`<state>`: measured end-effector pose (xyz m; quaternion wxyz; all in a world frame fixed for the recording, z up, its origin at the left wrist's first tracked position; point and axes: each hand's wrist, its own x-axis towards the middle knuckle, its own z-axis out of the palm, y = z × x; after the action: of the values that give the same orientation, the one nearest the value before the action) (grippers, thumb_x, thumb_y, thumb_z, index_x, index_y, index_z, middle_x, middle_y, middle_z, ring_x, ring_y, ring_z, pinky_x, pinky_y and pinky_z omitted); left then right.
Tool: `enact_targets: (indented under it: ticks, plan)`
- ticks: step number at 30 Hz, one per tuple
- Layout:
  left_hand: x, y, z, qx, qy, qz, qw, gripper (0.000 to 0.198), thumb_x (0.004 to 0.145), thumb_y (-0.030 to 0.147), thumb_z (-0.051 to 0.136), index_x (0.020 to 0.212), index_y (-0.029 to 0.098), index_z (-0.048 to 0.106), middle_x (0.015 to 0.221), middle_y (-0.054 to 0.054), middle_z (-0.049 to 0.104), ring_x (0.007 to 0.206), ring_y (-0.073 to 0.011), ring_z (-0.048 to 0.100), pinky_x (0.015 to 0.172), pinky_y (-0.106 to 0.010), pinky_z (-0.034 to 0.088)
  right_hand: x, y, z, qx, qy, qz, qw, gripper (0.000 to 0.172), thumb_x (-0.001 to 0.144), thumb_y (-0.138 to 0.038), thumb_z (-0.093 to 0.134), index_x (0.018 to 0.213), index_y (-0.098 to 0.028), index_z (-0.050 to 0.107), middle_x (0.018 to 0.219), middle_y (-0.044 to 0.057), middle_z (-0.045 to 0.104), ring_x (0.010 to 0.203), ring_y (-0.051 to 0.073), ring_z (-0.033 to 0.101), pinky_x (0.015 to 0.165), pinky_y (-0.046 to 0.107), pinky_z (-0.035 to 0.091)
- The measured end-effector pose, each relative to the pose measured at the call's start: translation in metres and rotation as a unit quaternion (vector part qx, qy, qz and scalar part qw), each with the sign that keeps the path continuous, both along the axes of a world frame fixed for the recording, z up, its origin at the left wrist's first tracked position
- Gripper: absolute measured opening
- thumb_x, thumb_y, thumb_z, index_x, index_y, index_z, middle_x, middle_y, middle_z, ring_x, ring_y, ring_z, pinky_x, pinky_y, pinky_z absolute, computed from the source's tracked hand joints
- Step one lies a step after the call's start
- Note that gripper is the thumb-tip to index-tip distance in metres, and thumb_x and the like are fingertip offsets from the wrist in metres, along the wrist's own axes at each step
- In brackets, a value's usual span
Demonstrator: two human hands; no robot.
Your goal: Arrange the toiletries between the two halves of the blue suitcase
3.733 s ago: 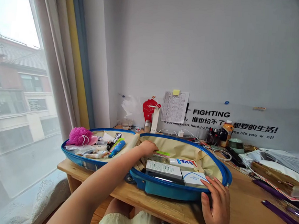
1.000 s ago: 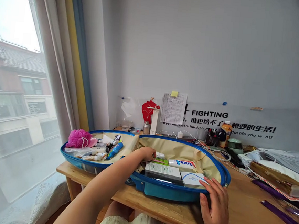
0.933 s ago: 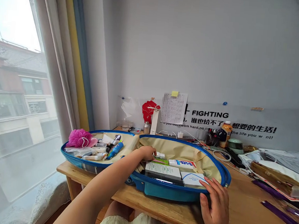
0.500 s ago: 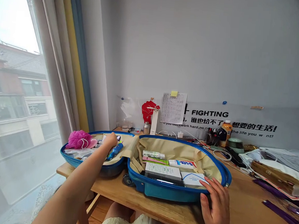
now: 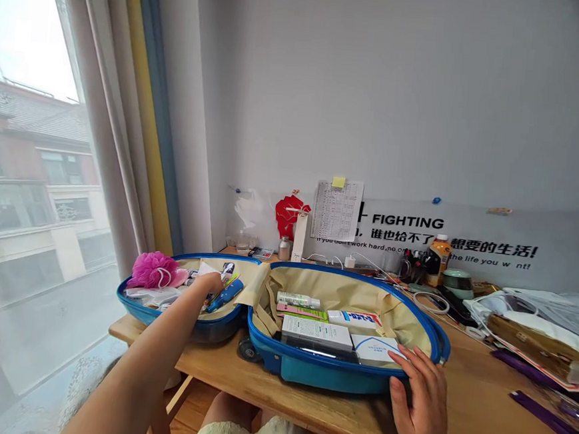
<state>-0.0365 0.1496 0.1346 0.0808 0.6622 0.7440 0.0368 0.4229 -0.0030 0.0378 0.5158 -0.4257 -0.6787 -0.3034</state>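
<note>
An open blue suitcase point(image 5: 334, 376) with beige lining lies on the wooden table. My left hand point(image 5: 208, 283) reaches into its left half, among small items; its fingers are hidden from me. Beside that hand lie a blue bottle point(image 5: 226, 295) and a black-and-white item point(image 5: 228, 270). A pink bath puff point(image 5: 152, 270) sits at the far left of this half. My right hand point(image 5: 420, 398) rests on the right half's front rim, fingers spread and holding nothing. Near it are a white box point(image 5: 377, 348), a second white box point(image 5: 316, 331), a toothpaste tube point(image 5: 354, 318) and a white bottle point(image 5: 298, 299).
Behind the suitcase stand a small metallic bottle point(image 5: 283, 248) and a white upright stand point(image 5: 299, 238). To the right are an orange-labelled bottle point(image 5: 437, 259), a green jar point(image 5: 456, 281), cables, a brown pouch point(image 5: 535, 340) and purple strips point(image 5: 549, 418). A window is on the left.
My left hand has dropped lower and slightly left inside the left half, uncovering the black-and-white item. The blue bottle sits a little further right. My right hand stays on the rim.
</note>
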Motion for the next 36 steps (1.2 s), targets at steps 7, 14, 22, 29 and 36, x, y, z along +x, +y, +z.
enact_targets:
  ticks: [7, 14, 22, 29, 36]
  plan:
    - [0.017, -0.016, 0.021, 0.017, 0.043, 0.059, 0.997, 0.035, 0.091, 0.039, 0.056, 0.117, 0.017, 0.057, 0.117, -0.008, 0.060, 0.102, -0.0201, 0.060, 0.087, -0.041, 0.053, 0.000, -0.001, 0.004, 0.009, -0.016, -0.005, 1.000, 0.030, 0.094, -0.032, 0.037, 0.114, -0.020, 0.054, 0.112, 0.012, 0.060, 0.117, 0.028, 0.050, 0.102, 0.048, 0.034]
    - [0.084, -0.021, 0.061, 0.179, 0.056, -0.082, 0.979, 0.040, 0.096, 0.039, 0.044, 0.132, 0.021, 0.048, 0.132, -0.010, 0.054, 0.117, -0.0227, 0.053, 0.100, -0.045, 0.044, 0.000, -0.001, 0.002, 0.003, -0.017, -0.007, 1.000, 0.029, 0.094, -0.033, 0.037, 0.114, -0.021, 0.054, 0.113, 0.011, 0.060, 0.117, 0.028, 0.051, 0.101, 0.048, 0.035]
    - [0.189, -0.032, 0.032, 0.045, 0.071, -0.353, 0.932, 0.039, 0.093, 0.033, 0.045, 0.131, 0.027, 0.052, 0.127, -0.004, 0.063, 0.114, -0.0210, 0.059, 0.093, -0.029, 0.046, 0.000, -0.003, 0.003, -0.009, -0.007, -0.008, 1.000, 0.029, 0.093, -0.033, 0.037, 0.114, -0.023, 0.055, 0.113, 0.009, 0.061, 0.118, 0.027, 0.051, 0.100, 0.047, 0.036]
    - [0.205, -0.032, 0.012, -0.016, 0.093, -0.355, 0.930, 0.038, 0.090, 0.035, 0.050, 0.124, 0.019, 0.054, 0.116, -0.012, 0.066, 0.104, -0.0255, 0.064, 0.084, -0.033, 0.050, 0.001, -0.001, 0.000, -0.010, -0.003, -0.008, 1.000, 0.031, 0.093, -0.035, 0.036, 0.116, -0.024, 0.054, 0.114, 0.009, 0.060, 0.117, 0.027, 0.051, 0.101, 0.048, 0.036]
    - [0.204, -0.027, 0.006, -0.025, 0.092, -0.368, 0.925, 0.028, 0.084, 0.030, 0.058, 0.110, 0.024, 0.066, 0.120, -0.007, 0.064, 0.112, -0.0226, 0.060, 0.094, -0.030, 0.046, 0.000, 0.000, -0.002, -0.009, 0.010, 0.003, 1.000, 0.030, 0.092, -0.033, 0.038, 0.115, -0.023, 0.055, 0.114, 0.009, 0.061, 0.119, 0.027, 0.050, 0.103, 0.047, 0.035]
